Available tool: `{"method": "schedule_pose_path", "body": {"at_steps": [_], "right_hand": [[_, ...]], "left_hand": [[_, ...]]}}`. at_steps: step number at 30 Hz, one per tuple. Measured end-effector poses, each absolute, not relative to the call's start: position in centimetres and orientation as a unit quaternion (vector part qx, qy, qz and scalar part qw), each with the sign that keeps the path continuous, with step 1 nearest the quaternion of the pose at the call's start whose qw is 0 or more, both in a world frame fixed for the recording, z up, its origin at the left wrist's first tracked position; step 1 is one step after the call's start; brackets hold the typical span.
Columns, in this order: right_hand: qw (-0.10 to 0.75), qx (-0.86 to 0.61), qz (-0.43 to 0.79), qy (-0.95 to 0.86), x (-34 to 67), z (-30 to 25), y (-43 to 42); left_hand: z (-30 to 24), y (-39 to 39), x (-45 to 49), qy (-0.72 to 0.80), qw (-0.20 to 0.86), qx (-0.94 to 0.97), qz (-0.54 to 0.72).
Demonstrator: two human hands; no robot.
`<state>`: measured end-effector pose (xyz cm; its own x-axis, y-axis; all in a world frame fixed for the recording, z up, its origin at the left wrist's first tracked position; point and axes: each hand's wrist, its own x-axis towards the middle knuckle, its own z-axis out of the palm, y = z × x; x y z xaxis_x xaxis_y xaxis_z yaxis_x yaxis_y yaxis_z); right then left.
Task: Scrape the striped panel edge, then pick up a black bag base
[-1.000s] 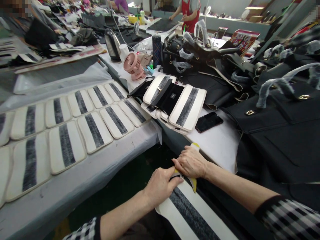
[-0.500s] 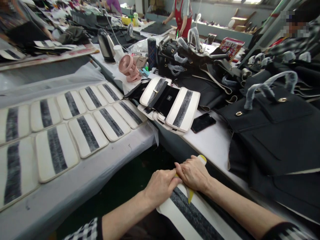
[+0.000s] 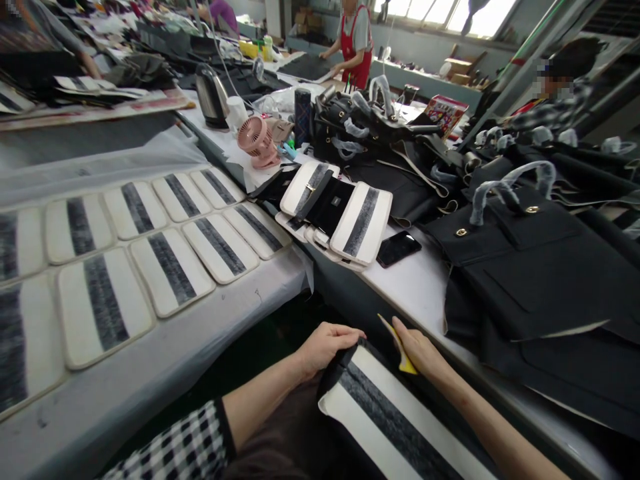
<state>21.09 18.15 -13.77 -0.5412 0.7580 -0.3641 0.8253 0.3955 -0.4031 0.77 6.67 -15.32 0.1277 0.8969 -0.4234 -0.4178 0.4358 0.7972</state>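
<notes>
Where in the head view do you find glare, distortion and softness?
Head view: the windows at top are blown out white; straight table edges bow toward the frame borders from the wide lens; the striped panel under the left hand looks soft.

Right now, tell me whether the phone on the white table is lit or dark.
Dark. The phone lies flat, face up beside the stacked striped panels, its screen plain black with no glow.

Two rows of cream panels with grey stripes [image 3: 170, 267] are laid out on the grey table [image 3: 165, 360]. Further back, a pink desk fan [image 3: 254, 139], a kettle [image 3: 209, 97] and a smartphone [image 3: 398, 248] are seen — beside black handbags [image 3: 520, 253] piled at the right.
</notes>
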Motion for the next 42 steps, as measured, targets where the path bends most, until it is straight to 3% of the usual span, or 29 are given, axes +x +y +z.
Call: {"method": "schedule_pose_path", "body": {"at_steps": [3, 5, 8, 11, 26, 31, 42], "right_hand": [[0.056, 0.509, -0.341, 0.788, 21.9, -13.8, 18.5], [0.024, 0.514, -0.444, 0.733, 22.0, -13.4, 18.2], [-0.046, 0.46, -0.644, 0.61, 22.0, -12.4, 17.6], [-0.059, 0.38, -0.71, 0.59, 21.7, -12.2, 17.5], [-0.021, 0.367, -0.575, 0.731, 18.5, -14.4, 17.2], [-0.037, 0.379, -0.582, 0.718, 19.1, -14.1, 16.6], [-0.157, 0.554, -0.549, 0.606, 29.1, -4.3, 11.0]], "left_hand": [[-15.6, 7.3, 0.7, 0.479, 0.713, 0.265, 0.439], [-15.6, 7.7, 0.4, 0.461, 0.735, 0.266, 0.42], [-15.3, 8.1, -0.1, 0.433, 0.756, 0.27, 0.409], [-15.0, 8.5, -0.2, 0.448, 0.745, 0.291, 0.4], [-15.1, 8.9, 0.9, 0.496, 0.659, 0.401, 0.398], [-15.4, 8.7, 0.6, 0.46, 0.699, 0.396, 0.379], [-14.8, 8.7, 1.4, 0.531, 0.639, 0.441, 0.339]]}}
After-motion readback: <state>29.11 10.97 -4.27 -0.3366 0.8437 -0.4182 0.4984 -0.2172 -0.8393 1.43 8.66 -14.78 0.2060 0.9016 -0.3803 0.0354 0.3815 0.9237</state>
